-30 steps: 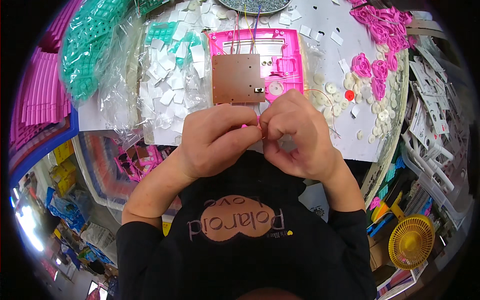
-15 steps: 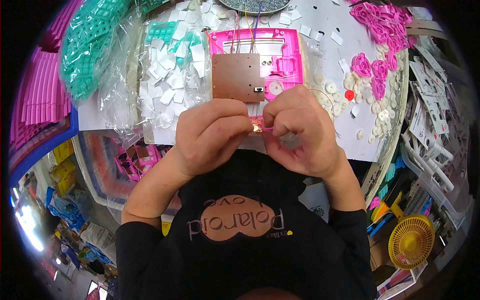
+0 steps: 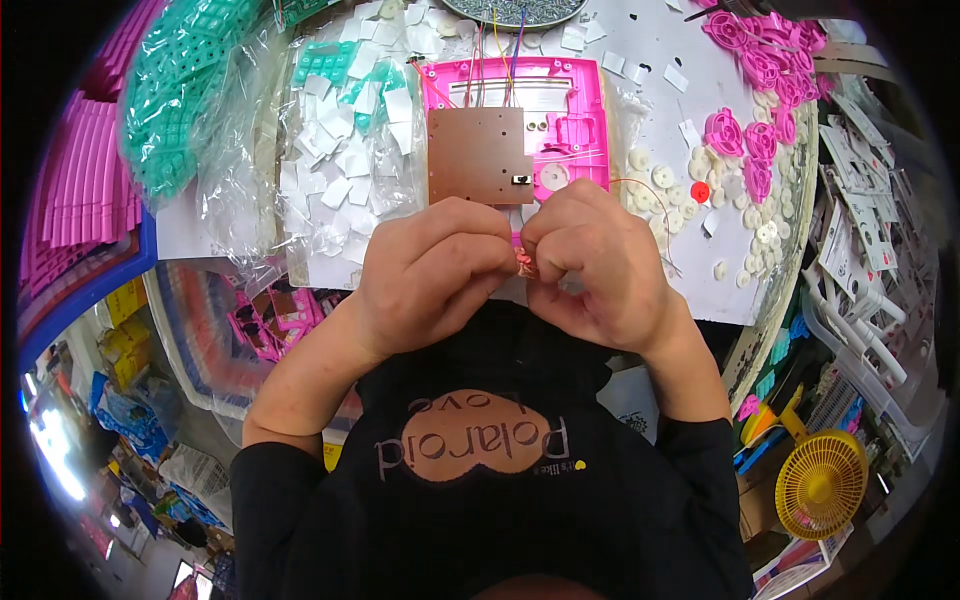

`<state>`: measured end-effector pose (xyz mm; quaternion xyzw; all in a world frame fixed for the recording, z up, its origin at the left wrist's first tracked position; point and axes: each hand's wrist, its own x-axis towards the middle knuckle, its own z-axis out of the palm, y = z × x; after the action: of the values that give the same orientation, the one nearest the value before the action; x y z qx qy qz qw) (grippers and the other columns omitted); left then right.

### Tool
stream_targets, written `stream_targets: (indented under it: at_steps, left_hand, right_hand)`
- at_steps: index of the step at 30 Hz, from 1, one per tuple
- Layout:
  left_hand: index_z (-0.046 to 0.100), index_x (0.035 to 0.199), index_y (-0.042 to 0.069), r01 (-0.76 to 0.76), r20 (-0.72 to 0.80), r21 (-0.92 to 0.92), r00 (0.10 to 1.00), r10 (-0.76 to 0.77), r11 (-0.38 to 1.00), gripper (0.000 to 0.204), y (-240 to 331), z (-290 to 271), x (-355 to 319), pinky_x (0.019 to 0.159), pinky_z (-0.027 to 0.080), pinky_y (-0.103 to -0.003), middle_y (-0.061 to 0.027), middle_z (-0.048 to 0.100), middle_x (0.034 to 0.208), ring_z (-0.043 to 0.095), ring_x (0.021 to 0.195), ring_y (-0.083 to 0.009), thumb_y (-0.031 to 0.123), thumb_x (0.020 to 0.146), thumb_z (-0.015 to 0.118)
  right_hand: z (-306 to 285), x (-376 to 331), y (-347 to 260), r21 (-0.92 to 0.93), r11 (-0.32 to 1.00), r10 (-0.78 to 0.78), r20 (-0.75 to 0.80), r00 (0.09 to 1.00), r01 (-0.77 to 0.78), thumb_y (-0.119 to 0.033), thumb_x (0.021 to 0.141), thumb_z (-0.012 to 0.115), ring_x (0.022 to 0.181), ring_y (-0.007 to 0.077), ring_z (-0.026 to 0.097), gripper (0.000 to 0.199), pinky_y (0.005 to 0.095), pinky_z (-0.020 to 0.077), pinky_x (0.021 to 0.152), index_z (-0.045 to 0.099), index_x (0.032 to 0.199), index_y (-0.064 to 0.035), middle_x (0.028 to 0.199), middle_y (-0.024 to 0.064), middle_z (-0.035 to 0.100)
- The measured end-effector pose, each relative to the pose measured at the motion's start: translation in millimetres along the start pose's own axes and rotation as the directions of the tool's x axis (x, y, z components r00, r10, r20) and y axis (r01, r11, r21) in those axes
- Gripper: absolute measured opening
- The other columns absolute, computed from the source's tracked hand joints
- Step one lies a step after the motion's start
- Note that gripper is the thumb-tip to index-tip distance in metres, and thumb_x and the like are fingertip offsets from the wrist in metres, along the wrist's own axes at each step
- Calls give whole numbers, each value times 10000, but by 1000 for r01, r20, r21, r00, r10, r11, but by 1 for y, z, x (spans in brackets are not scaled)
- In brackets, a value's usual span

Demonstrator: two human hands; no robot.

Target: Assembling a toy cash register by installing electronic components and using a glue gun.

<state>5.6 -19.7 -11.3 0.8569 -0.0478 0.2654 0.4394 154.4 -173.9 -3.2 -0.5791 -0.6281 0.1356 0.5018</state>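
Observation:
My left hand [image 3: 428,275] and my right hand [image 3: 608,268] meet at the near edge of a pink plastic housing [image 3: 592,92]. Between their fingertips sits a small shiny coppery-red piece [image 3: 524,262], mostly covered; its kind cannot be made out. Both hands are closed in a pinch on it. Just beyond the knuckles, a brown circuit board [image 3: 475,155] lies over the housing's left part, with a small slide switch [image 3: 521,180] at its lower right corner. Thin coloured wires [image 3: 512,60] run from the housing towards the far side.
White paper pieces [image 3: 335,160] and green keypads [image 3: 325,62] lie left. White discs [image 3: 665,177], one red disc [image 3: 699,192] and pink parts [image 3: 760,70] spread right. A metal tray [image 3: 515,10] of tiny parts stands far. A dark tool [image 3: 735,8] shows at top right.
The coppery piece has turned between my fingertips and shows less gold. A pink bit by my right fingers is now hidden. A dark tool has come in at the top right.

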Motion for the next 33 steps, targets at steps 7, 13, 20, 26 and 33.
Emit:
stream_targets:
  at_steps: [7, 13, 20, 26, 33]
  left_hand:
    - [648, 993, 58, 2, 8, -9, 1000, -2, 1000, 313, 0, 0, -1, 603, 551, -362, -100, 669, 952, 690, 776, -287, -41, 728, 782]
    - [646, 986, 58, 12, 13, -5, 1000, -12, 1000, 307, 0, -2, 1, 602, 549, -359, -101, 669, 952, 689, 778, -285, -42, 731, 784]
    - [650, 979, 61, 41, 30, -27, 999, -41, 999, 293, 1, -1, 0, 618, 552, -357, -97, 669, 961, 688, 791, -283, -43, 738, 781]
    - [658, 981, 58, 150, 46, -66, 988, -147, 986, 272, 4, -3, 0, 644, 544, -335, -95, 667, 960, 680, 816, -269, -45, 758, 773]
    - [661, 972, 57, 169, 40, -84, 985, -166, 982, 256, 5, -3, 2, 645, 540, -329, -96, 665, 954, 676, 807, -262, -46, 766, 773]
  right_hand:
    - [2, -4, 4, -47, 999, -25, -15, 1000, 24, 43, 621, 762, 727, 289, 592, 432, 358, 482, 568, 570, 983, -93, 821, 51, 592]
    - [-1, -1, 6, -76, 996, -42, -78, 996, 36, 39, 629, 774, 773, 286, 604, 450, 357, 498, 592, 572, 1007, -97, 866, 50, 613]
    - [0, -3, 7, -37, 999, 5, 3, 1000, -5, 39, 631, 783, 812, 296, 623, 469, 361, 515, 612, 572, 1028, -98, 923, 57, 646]
    - [4, -4, 7, -66, 997, -35, -82, 996, 30, 63, 629, 778, 819, 302, 636, 475, 368, 522, 620, 575, 1026, -102, 941, 63, 651]
    - [6, -5, 5, -62, 998, -27, -96, 995, 21, 87, 627, 770, 823, 307, 637, 458, 370, 522, 629, 589, 1009, -89, 950, 77, 653]
